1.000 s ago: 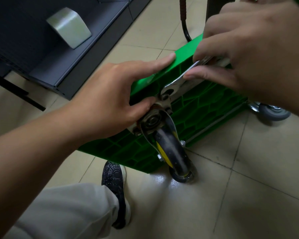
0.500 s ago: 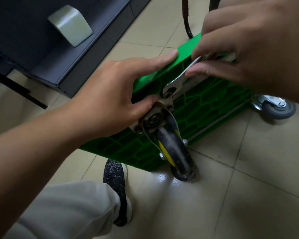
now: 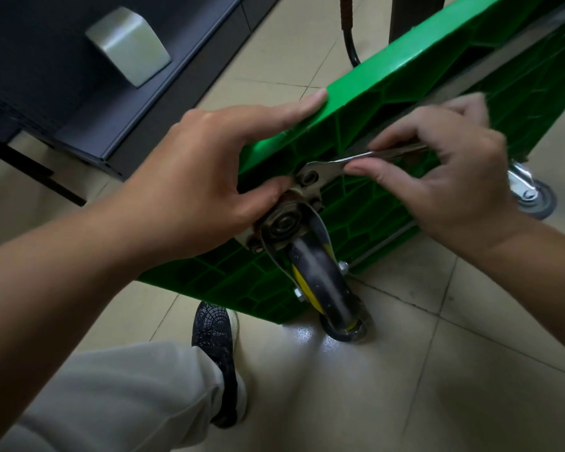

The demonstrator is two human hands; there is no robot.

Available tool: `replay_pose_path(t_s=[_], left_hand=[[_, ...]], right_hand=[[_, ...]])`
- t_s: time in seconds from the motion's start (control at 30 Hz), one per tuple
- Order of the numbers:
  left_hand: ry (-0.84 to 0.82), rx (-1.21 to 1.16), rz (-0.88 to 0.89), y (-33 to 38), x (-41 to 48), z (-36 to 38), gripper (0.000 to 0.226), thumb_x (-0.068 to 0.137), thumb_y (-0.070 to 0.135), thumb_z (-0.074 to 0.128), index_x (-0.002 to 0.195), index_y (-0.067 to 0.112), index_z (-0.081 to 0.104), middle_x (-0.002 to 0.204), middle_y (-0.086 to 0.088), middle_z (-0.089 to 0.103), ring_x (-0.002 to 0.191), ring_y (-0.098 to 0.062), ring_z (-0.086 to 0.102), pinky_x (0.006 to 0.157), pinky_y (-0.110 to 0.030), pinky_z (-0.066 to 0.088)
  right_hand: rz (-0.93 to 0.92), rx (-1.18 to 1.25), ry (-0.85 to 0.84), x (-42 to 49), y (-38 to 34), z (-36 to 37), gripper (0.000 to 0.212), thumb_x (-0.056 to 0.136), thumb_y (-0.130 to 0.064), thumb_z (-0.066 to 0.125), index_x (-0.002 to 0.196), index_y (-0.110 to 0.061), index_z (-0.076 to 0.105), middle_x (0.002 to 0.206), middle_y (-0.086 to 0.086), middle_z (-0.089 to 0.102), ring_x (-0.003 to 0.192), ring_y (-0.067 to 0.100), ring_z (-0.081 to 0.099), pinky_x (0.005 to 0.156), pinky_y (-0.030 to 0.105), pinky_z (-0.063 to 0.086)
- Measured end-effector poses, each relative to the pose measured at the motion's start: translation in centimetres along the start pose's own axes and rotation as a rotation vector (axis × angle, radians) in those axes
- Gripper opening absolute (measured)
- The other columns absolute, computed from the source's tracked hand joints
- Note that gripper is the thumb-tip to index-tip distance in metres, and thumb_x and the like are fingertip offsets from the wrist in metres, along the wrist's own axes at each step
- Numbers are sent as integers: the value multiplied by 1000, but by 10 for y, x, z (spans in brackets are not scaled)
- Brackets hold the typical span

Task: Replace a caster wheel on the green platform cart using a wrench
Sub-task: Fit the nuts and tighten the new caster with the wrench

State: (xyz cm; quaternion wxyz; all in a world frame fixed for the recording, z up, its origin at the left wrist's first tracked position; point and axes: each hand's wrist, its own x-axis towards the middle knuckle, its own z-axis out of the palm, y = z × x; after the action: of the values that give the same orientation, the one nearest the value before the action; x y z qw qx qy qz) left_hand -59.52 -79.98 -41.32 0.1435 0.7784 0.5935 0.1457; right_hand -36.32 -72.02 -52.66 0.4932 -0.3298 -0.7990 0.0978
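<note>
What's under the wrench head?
A bolt head shows through the wrench ring, on the caster mounting plate. The left hand, gripping the cart, covers the plate's left edge.

wrench handle hidden inside right hand, cart cut off top right

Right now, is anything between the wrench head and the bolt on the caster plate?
Nothing visible. The wrench has its ring end seated over the bolt above the caster. The left hand grips the cart at its corner, thumb beside the ring, not across it. The right hand pinches the wrench handle.
</note>
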Motion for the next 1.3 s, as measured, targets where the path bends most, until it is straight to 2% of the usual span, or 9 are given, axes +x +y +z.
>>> replay_pose_path(t_s=[0.17,0.4,0.57,0.67,0.77,0.83,0.97,1.07,1.3], left_hand=[[-3,7,-4,0,0,0,75,94,21,73,157,43,39,146,20,59,131,-3,58,104,-42,55],[9,24,4,0,0,0,75,94,19,74,157,42,40,145,19,59,133,-2,56,106,-41,54],[6,3,-3,1,0,0,76,94,18,74,157,43,40,147,20,58,135,0,55,108,-38,53],[4,1,1,1,0,0,75,93,20,74,157,42,41,145,20,59,131,2,57,106,-37,54],[-3,-6,4,2,0,-1,74,93,24,72,157,41,41,147,18,58,133,-2,57,108,-39,52],[-6,10,18,1,0,-1,73,93,26,71,158,39,40,150,16,56,137,-5,55,111,-40,50],[7,25,18,0,0,1,74,94,21,73,158,38,41,148,11,59,137,-13,56,109,-44,50],[4,17,14,0,-1,2,74,95,18,74,158,37,41,146,7,61,135,-15,58,108,-45,50],[15,41,27,1,0,1,75,94,20,74,158,39,40,144,7,63,133,-16,59,103,-46,51]], right_hand=[[183,103,12,-7,6,16,43,88,-55,72,88,-12,74,86,-14,63,85,19,60,73,41,51],[478,417,-206,-38,-11,48,43,92,-64,57,75,-27,68,64,-8,67,58,8,65,53,30,50],[476,544,-398,-40,-12,58,54,97,-69,43,61,-29,52,53,-15,48,51,1,46,52,15,33],[452,520,-408,-38,-2,51,45,97,-60,46,66,-30,58,60,-13,60,56,4,55,55,18,39],[289,334,-374,-40,15,22,38,98,-52,51,78,-23,66,65,-2,60,62,14,52,65,33,42],[83,49,-366,-32,37,-8,38,97,-51,54,85,-18,69,72,-3,64,67,13,50,76,31,34],[-153,-415,-437,10,61,-65,38,100,-61,47,91,-28,61,76,-7,56,69,24,55,88,44,32],[-266,-514,-444,39,38,-72,42,101,-64,41,92,-27,57,77,-5,49,72,29,57,89,55,38],[-312,-627,-492,61,-18,-60,57,99,-65,36,84,-19,66,74,5,62,68,28,59,89,48,38]])
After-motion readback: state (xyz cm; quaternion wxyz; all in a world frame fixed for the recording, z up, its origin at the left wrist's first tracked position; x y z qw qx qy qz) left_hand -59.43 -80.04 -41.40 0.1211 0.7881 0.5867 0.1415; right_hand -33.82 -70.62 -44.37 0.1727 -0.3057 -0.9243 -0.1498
